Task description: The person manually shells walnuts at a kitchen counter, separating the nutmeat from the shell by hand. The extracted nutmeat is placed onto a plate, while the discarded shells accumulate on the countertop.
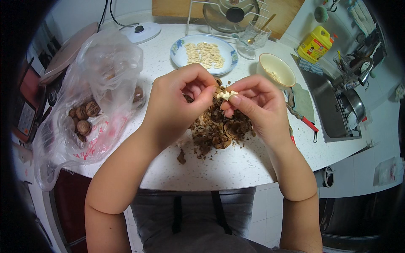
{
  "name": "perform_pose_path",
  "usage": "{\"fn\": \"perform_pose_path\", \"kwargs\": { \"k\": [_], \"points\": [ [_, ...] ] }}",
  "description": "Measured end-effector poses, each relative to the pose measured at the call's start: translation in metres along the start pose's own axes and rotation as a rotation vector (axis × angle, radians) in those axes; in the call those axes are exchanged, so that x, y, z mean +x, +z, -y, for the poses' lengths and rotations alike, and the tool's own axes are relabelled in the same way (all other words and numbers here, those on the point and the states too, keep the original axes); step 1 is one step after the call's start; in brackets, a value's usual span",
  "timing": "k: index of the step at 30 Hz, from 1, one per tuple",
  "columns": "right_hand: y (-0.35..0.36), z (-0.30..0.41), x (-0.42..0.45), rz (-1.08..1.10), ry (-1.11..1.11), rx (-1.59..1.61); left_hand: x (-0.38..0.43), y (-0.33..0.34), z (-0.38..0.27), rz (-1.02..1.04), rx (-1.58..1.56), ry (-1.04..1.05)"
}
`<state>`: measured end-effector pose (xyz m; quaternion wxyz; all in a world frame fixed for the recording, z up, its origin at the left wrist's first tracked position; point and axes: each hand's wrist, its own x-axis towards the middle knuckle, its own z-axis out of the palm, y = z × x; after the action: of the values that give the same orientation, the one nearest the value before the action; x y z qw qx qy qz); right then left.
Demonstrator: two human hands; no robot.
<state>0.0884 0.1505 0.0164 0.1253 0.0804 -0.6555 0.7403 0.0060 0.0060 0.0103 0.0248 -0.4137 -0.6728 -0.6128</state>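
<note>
Between the thumb and fingers of my right hand (261, 104) is a pale, peeled walnut kernel piece (226, 95). My left hand (185, 98) is just left of it, thumb and forefinger tips together; whether they pinch a scrap of skin is too small to tell. Both hands are raised over a heap of broken walnut shells and brown skins (221, 126) on the white speckled countertop (205, 177). Beyond them, a blue-flowered plate (234, 64) bears pale pieces in rows. A cream bowl (286, 66) at the right holds a few pale bits.
Whole walnuts (84, 126) lie in a clear plastic bag (117, 60) at left. Right of the heap are a red-handled tool (308, 124), a sink (319, 95) and a yellow jug (315, 44). A glass goblet (254, 34) stands near a glass pot lid (218, 15) in a wire rack.
</note>
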Motion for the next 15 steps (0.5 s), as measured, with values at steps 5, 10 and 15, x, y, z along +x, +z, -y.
{"fn": "perform_pose_path", "kwargs": {
  "k": [5,10,15],
  "points": [
    [0.0013,-0.0024,0.0002,0.015,-0.034,0.054,0.0010,0.0001,0.0054,-0.014,-0.172,-0.163],
    [-0.0021,-0.0015,0.0007,0.015,-0.064,0.002,0.0008,-0.0036,0.0048,0.042,-0.191,-0.203],
    [0.0001,-0.0005,0.0003,-0.054,-0.131,-0.088,0.0024,-0.0010,0.0029,0.010,-0.168,-0.157]
  ]
}}
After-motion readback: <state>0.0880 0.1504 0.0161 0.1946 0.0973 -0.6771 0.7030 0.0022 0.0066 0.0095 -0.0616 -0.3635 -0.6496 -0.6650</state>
